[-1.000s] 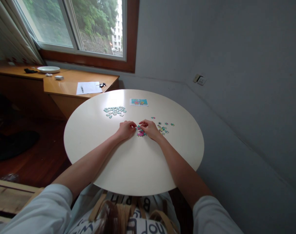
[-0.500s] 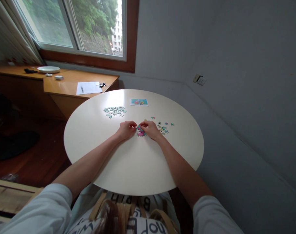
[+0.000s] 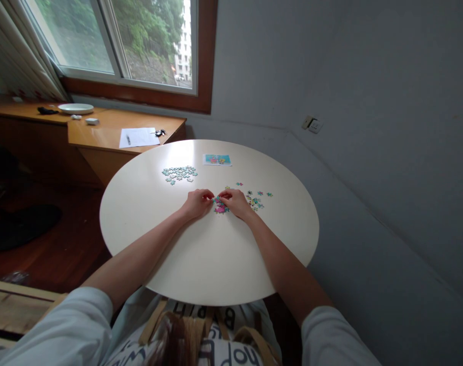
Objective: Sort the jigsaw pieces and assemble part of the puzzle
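Note:
A small cluster of joined jigsaw pieces [image 3: 221, 208], pink and teal, lies on the round white table [image 3: 212, 259] between my hands. My left hand [image 3: 198, 203] has its fingers closed at the cluster's upper left edge. From the other side, my right hand [image 3: 236, 201] pinches at the top of the same cluster. Both sets of fingertips are close together and partly cover the pieces. Loose multicoloured jigsaw pieces [image 3: 256, 203] lie just right of my right hand, and a pink one [image 3: 239, 184] sits beyond it.
Several teal jigsaw pieces [image 3: 179, 174] are spread at the table's far left. A picture card [image 3: 217, 160] lies near the far edge. Behind, a wooden desk [image 3: 102, 133] holds a white plate [image 3: 76, 109], paper [image 3: 137, 138] and keys [image 3: 161, 133]. A wall stands at the right.

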Action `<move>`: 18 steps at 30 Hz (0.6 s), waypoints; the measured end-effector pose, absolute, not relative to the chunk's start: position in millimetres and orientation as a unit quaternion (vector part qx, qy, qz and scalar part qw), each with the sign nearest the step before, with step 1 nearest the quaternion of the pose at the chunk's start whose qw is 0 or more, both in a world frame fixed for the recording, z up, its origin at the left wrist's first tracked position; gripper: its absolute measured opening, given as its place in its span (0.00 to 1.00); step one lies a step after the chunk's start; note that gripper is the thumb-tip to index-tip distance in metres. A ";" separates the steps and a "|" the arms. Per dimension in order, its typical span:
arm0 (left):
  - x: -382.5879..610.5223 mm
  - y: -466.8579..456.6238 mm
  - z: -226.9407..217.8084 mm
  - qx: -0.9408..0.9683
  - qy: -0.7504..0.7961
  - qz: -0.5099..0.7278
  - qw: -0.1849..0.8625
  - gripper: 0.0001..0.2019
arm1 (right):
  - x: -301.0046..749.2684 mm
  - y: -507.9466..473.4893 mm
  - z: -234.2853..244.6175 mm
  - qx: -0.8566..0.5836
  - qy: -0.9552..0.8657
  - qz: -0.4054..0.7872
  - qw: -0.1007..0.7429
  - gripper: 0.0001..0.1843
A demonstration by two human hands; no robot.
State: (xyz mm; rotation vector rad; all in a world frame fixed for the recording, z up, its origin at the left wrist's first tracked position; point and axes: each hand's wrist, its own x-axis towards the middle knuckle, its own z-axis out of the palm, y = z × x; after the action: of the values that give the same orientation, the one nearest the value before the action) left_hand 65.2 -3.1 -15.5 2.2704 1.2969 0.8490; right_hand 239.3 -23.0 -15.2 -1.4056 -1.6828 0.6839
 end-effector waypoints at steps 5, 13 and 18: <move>65.2 -3.3 -14.4 0.811 0.465 0.296 0.196 0.08 | 239.0 -22.8 -14.7 -0.562 -0.668 0.267 0.408 0.05; 65.5 -4.3 -13.5 0.813 0.461 0.298 0.192 0.07 | 239.6 -24.7 -12.4 -0.562 -0.677 0.259 0.398 0.04; 65.0 -3.1 -15.7 0.816 0.456 0.301 0.188 0.08 | 239.7 -26.8 -11.4 -0.567 -0.680 0.264 0.381 0.06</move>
State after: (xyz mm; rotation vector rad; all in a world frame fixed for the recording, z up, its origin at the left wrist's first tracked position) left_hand 65.0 -3.1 -15.7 2.2957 1.2830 0.8482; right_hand 239.7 -26.8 -11.4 -1.4484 -1.7365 0.6749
